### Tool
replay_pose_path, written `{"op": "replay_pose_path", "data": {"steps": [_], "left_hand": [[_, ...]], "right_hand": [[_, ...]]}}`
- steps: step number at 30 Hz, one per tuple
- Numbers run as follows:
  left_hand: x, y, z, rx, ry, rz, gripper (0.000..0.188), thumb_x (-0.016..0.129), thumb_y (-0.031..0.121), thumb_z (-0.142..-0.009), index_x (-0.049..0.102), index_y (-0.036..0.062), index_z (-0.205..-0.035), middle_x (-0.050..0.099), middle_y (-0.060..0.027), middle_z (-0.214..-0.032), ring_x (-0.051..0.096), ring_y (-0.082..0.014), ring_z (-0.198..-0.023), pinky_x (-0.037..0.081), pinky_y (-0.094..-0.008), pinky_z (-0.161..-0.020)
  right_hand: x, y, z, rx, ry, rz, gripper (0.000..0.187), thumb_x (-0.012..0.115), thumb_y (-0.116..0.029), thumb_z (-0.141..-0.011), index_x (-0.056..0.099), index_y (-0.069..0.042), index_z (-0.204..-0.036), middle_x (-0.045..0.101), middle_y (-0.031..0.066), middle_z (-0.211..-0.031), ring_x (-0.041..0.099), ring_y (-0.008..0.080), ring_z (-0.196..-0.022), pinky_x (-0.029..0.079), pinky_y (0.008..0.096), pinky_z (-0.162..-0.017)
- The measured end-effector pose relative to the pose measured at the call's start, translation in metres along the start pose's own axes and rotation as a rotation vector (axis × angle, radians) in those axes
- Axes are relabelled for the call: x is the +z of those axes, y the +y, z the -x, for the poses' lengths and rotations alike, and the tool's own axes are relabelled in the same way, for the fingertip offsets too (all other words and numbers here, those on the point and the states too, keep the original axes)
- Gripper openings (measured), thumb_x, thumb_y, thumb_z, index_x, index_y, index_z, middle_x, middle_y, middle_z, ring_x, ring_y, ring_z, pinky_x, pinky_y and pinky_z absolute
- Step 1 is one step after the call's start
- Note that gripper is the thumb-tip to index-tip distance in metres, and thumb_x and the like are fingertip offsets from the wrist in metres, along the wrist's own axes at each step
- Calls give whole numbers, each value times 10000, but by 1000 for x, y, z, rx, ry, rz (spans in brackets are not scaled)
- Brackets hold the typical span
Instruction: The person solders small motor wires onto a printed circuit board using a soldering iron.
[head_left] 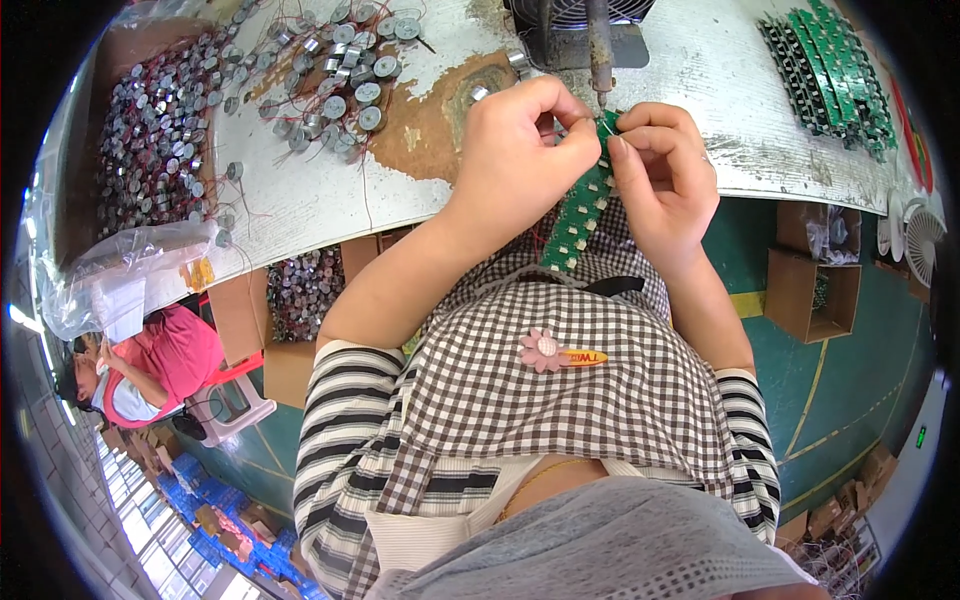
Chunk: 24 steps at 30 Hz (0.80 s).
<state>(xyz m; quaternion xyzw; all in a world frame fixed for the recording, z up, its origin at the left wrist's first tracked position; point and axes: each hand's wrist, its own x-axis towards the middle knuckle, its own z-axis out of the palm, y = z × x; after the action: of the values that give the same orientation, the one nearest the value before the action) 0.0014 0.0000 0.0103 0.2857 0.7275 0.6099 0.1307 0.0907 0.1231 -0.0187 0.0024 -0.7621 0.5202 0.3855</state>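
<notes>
A long green circuit board strip (575,228) with small white parts slants from beneath the soldering iron (600,55) over the table's near edge towards my lap. My left hand (525,150) is closed in a pinch over the strip's far end; what its fingertips hold is too small to make out. On the strip's other side, my right hand (668,180) pinches a thin wire (608,126) close under the iron's tip. Left of my hands, small round metal motors (350,75) with red wires lie loose on the worn white table (290,215).
A box of motors (160,130) stands at the left, with another carton of motors (308,290) below the table edge. Stacked green boards (830,75) lie at the far right. A black fan (580,12) sits behind the iron. Another person (170,360) sits at the left.
</notes>
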Motion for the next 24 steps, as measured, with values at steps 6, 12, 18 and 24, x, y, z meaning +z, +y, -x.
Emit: {"op": "replay_pose_path", "data": {"steps": [6, 12, 18, 24], "left_hand": [[1, 0, -2, 25, 30, 45, 68, 644, 28, -718, 599, -22, -715, 620, -61, -644, 548, -64, -574, 449, -226, -518], [2, -2, 6, 7, -16, -28, 54, 651, 22, -786, 625, -21, -807, 615, 13, -719, 499, -4, -610, 401, -166, -523], [-3, -1, 4, 11, -56, -52, 65, 652, 31, -791, 626, -23, -815, 602, 17, -686, 498, -5, -596, 405, -170, -518], [-18, 1, -5, 260, 33, -264, 95, 680, 62, -771, 630, -4, -819, 633, -66, -785, 589, -123, -699, 470, -250, -637]], "right_hand": [[1, -3, -5, -20, 20, -1, 103, 644, 92, -771, 574, 37, -824, 602, 134, -922, 595, 102, -639, 503, 200, -519], [1, -3, 5, 42, 20, -24, 87, 635, 91, -786, 575, 41, -826, 592, 130, -939, 591, 99, -641, 502, 200, -522], [1, -2, 6, 40, 18, -43, 88, 633, 90, -793, 572, 43, -835, 588, 127, -952, 590, 93, -660, 502, 199, -529], [2, -4, 4, 63, 29, -20, 69, 624, 71, -812, 573, 38, -847, 583, 114, -965, 588, 93, -678, 512, 193, -546]]}}
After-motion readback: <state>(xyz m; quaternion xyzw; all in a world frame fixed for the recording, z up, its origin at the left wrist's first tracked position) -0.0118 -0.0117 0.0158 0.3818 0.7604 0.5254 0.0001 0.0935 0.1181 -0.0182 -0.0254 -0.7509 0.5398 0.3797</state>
